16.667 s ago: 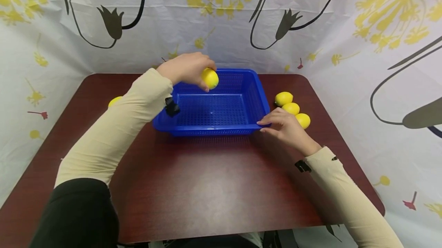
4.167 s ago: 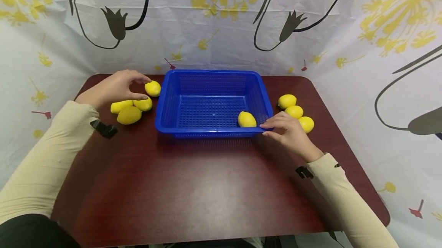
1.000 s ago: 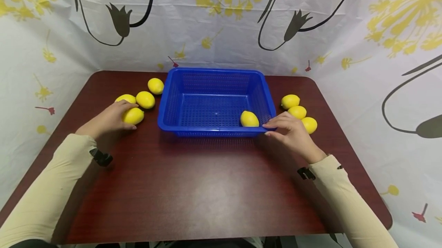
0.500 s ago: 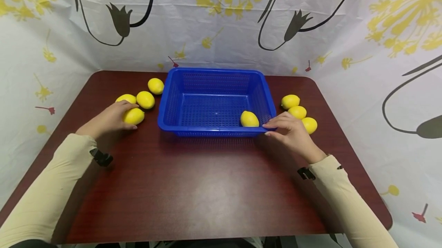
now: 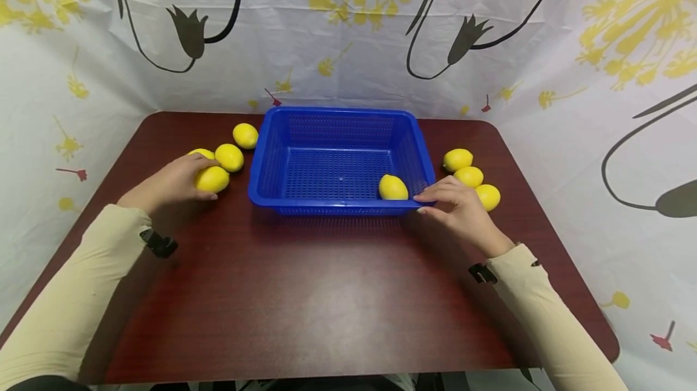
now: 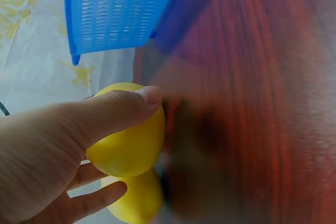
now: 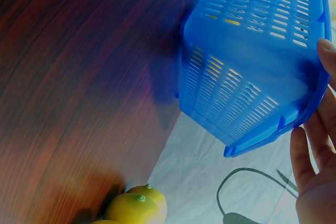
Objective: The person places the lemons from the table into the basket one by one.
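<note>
My left hand (image 5: 171, 185) pinches a yellow lemon (image 5: 212, 180) at the table's left; in the left wrist view the thumb lies over this lemon (image 6: 131, 148) and another lemon (image 6: 137, 198) shows below it. Three more lemons sit just beyond, one partly behind the hand. A blue perforated basket (image 5: 337, 204) stands upright in the middle, with a single lemon (image 5: 393, 187) in its near right corner. My right hand (image 5: 463, 215) grips the basket's rim at that corner, thumb on one side and fingers on the other, as the right wrist view shows.
Three lemons (image 5: 469, 177) lie in a row right of the basket, close behind the right hand. The dark red wooden table (image 5: 327, 294) has its front edge near the body. A white patterned cloth (image 5: 348, 58) hangs behind and at both sides.
Earlier the left hand held a lemon above the basket; now one lies inside. Since then that hand has come down on the nearest left lemon and just shifted it slightly away. The right hand stays.
</note>
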`<move>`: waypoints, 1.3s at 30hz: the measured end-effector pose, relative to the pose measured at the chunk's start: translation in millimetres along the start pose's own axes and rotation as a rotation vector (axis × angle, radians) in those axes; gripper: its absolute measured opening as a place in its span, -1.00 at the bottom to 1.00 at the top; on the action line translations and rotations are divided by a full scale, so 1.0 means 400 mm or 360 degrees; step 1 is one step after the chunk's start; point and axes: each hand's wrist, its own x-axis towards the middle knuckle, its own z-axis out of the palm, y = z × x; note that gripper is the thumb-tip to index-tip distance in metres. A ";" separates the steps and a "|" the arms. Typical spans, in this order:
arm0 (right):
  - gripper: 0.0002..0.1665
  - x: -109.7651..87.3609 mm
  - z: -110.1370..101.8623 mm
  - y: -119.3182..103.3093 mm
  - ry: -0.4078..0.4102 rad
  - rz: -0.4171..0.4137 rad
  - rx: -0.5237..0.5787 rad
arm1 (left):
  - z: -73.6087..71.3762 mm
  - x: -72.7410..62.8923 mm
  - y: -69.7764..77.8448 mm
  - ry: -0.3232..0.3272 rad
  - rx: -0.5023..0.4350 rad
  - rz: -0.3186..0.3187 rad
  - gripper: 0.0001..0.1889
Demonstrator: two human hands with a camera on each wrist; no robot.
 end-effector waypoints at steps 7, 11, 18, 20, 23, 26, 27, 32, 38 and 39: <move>-0.66 0.000 -0.001 -0.002 -0.0008 -0.0001 -0.0004 | -0.044 0.013 0.025 0.0020 0.0035 0.0022 -0.27; -0.66 -0.001 -0.001 -0.004 -0.0009 0.0003 -0.0009 | -0.074 0.028 0.040 0.0038 0.0098 0.0065 -0.26; -0.65 -0.002 -0.001 -0.003 -0.0009 0.0011 -0.0018 | -0.118 0.054 0.070 0.0039 0.0153 0.0122 -0.28; -0.65 -0.003 0.000 -0.002 -0.0007 0.0009 -0.0014 | -0.128 0.062 0.080 0.0042 0.0170 0.0136 -0.29; -0.64 -0.003 0.001 0.000 -0.0002 0.0002 -0.0010 | -0.142 0.073 0.095 0.0042 0.0206 0.0145 -0.29; -0.64 -0.002 0.002 0.001 0.0001 -0.0006 -0.0007 | -0.156 0.085 0.110 0.0029 0.0215 0.0131 -0.29; -0.65 -0.002 0.002 0.001 0.0001 -0.0007 -0.0006 | -0.160 0.089 0.115 0.0024 0.0220 0.0129 -0.28; -0.66 -0.001 0.002 0.001 -0.0002 -0.0009 -0.0002 | -0.182 0.111 0.136 0.0026 0.0223 0.0179 -0.30; -0.65 0.000 0.001 -0.001 -0.0004 -0.0010 -0.0005 | -0.206 0.133 0.169 0.0013 0.0217 0.0230 -0.32; -0.65 0.000 0.001 -0.001 -0.0004 -0.0011 -0.0006 | -0.208 0.138 0.176 0.0009 0.0218 0.0237 -0.33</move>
